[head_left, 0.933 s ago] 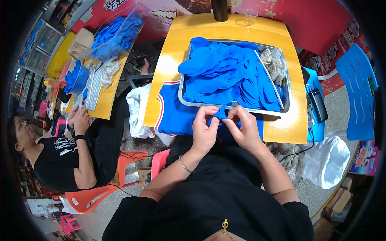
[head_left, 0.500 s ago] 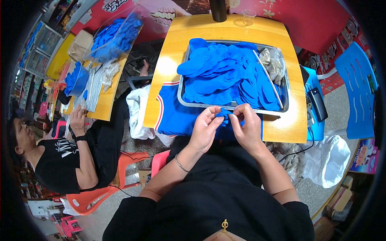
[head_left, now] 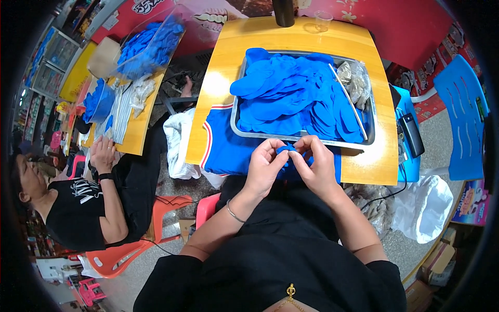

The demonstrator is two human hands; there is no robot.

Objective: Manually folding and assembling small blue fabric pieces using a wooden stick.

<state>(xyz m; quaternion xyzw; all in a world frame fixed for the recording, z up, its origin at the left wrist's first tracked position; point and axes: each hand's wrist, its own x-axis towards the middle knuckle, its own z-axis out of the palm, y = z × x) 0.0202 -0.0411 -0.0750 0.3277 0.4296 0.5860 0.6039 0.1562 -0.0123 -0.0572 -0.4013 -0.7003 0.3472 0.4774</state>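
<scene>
Blue cloth (head_left: 286, 148): through my feed, left hand (head_left: 264, 167) and right hand (head_left: 317, 169) pinch it together, metal tray (head_left: 254, 135) at twelve o'clock.

Yellow wooden table (head_left: 375, 169); on it a metal tray (head_left: 370, 124), blue garment (head_left: 224, 146), clear cup (head_left: 323, 22)

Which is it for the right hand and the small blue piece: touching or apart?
Touching. The head view shows the right hand pinching the small blue piece, with no gap between them.
</scene>
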